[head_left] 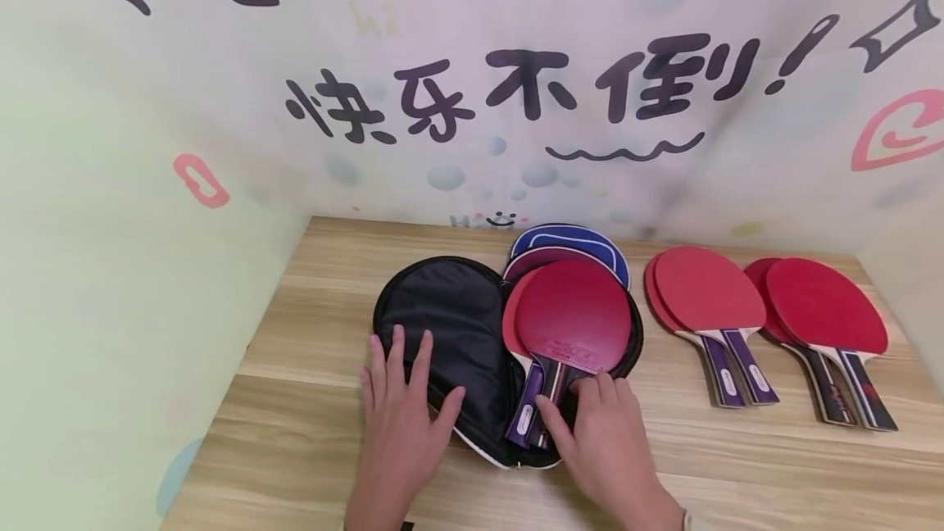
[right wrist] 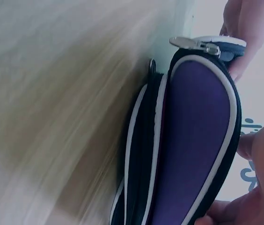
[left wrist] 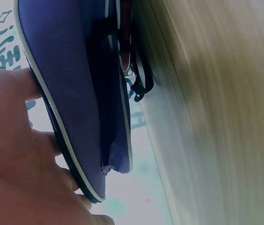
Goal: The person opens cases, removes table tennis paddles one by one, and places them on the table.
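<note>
A black-lined paddle case (head_left: pixel 446 310) lies unzipped and spread flat on the table. In its right half rest two red table tennis paddles, one overlapping the other; the upper paddle (head_left: pixel 575 314) has a dark handle, the lower paddle (head_left: pixel 523 412) a purple one. My left hand (head_left: pixel 401 420) lies with straight, spread fingers over the lining of the left half. The thumb and fingers of my right hand (head_left: pixel 608 437) pinch the upper paddle's dark handle from both sides. The case's purple outside (right wrist: pixel 197 126) with white piping shows in the right wrist view.
Behind the case, a blue case (head_left: pixel 619 256) and a purplish case (head_left: pixel 549 256) lie stacked. To the right are two paddles with purple handles (head_left: pixel 748 367) and another pair with dark handles (head_left: pixel 859 392). A printed cloth wall (head_left: pixel 413 195) borders the wooden table (head_left: pixel 310 326).
</note>
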The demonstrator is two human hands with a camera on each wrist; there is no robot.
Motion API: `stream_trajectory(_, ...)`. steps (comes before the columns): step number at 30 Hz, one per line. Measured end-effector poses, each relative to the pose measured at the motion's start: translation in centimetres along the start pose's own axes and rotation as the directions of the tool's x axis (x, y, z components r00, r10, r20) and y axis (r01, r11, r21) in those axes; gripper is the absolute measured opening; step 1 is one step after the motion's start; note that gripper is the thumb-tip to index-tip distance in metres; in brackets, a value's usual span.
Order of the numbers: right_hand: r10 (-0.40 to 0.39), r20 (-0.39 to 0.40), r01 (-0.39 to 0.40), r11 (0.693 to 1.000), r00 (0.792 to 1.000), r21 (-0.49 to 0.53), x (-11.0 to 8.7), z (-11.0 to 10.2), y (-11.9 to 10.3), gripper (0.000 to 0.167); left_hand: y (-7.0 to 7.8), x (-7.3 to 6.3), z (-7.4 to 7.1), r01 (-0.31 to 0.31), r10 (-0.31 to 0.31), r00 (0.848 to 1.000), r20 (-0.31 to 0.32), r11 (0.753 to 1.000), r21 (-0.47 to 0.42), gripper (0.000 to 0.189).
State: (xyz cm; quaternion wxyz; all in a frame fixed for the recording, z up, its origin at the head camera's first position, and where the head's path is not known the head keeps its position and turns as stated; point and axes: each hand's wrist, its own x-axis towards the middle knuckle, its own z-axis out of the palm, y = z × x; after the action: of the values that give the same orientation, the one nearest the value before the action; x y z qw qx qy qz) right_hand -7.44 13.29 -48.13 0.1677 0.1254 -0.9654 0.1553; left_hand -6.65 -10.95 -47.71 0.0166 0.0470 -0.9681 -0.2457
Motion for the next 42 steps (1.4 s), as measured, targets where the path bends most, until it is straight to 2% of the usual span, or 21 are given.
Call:
stream_trajectory(6, 0.054, 0.11, -0.044, 0.995, 0.992, -0.094, -0.8, 0.1, -0.6, 0.074, 0.1, 0.0, 0.1, 0.002, -0.002, 1.0, 0.004, 1.0, -0.008, 0.08)
stream_trajectory(11, 0.039, 0.098, -0.029, 0.994, 0.994, -0.104, -1.3, 0.8, -0.6, 0.091, 0.2, 0.0, 0.2, -0.001, 0.001, 1.0, 0.002, 1.0, -0.013, 0.081)
stream_trajectory(17, 0.033, 0.054, -0.03, 0.998, 0.998, -0.057, -1.4, 0.9, -0.5, 0.079, 0.3, 0.0, 0.1, -0.007, 0.007, 1.0, -0.005, 1.0, -0.024, 0.083)
stream_trajectory(21, 0.065, 0.045, -0.067, 0.997, 0.997, 0.033, -1.5, 0.6, -0.6, 0.069, 0.3, 0.0, 0.1, -0.009, 0.009, 1.0, -0.005, 1.0, -0.019, 0.084)
stream_trajectory(26, 0.1, 0.05, -0.106, 0.987, 0.994, 0.124, -1.7, 0.6, -0.6, 0.064, 0.4, -0.1, 0.1, -0.014, 0.014, 1.0, -0.012, 1.0, -0.025, 0.085)
stream_trajectory(35, 0.196, 0.08, -0.208, 0.959, 0.977, 0.192, -0.8, 0.1, -1.0, 0.058, 0.6, -0.2, 0.1, -0.037, 0.036, 0.999, -0.034, 0.999, -0.026, 0.085)
stream_trajectory(40, 0.277, 0.145, -0.303, 0.931, 0.95, 0.203, 0.2, -0.8, -0.4, 0.054, 0.6, -0.3, 0.1, -0.035, 0.034, 0.999, -0.041, 0.999, -0.01, 0.086)
stream_trajectory(42, 0.294, 0.147, -0.32, 0.923, 0.945, 0.215, 0.5, -1.2, 0.1, 0.049, 0.6, -0.3, 0.1, -0.032, 0.032, 0.999, -0.041, 0.999, -0.011, 0.087)
